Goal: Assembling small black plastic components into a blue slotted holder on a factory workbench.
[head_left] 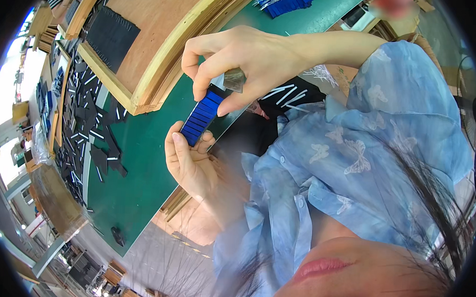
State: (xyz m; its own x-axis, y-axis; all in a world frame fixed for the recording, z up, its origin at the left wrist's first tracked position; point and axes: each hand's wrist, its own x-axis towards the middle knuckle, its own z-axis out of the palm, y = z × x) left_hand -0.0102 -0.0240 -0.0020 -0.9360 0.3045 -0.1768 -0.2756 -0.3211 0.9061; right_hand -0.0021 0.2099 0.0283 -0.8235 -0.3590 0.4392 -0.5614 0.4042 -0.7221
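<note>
– Holding what, exactly, down there?

– A blue stack of thin strips (201,117), fanned a little so the edges show as dark lines. The left hand (187,159) cups its lower end, thumb on one side and fingertips on the other, closed around it.

– And the other hand?

– The right hand (236,61) comes in from above. Its thumb and forefinger pinch the top end of the same stack, and a small shiny grey piece (234,79) sits pressed between those fingers just beside the strips. I cannot tell what that piece is.

– So both hands are clasped on the one stack?

– Yes, one at each end. It is tilted and lifted clear of the surface, over the near edge of the green mat (135,186).

– What lies around it?

– Just beyond the right hand, a wooden board (163,39) with a raised pale rim rests on the mat. A black stack of sheets (113,34) lies on the wood farther off. To the left, black pieces and white slivers (85,126) are scattered across the mat.

– Anything more in blue?

– A blue pile (284,2) at the far top edge, well apart from the hands. The right arm wears a light blue sleeve (389,91) printed with pale butterflies.
</note>
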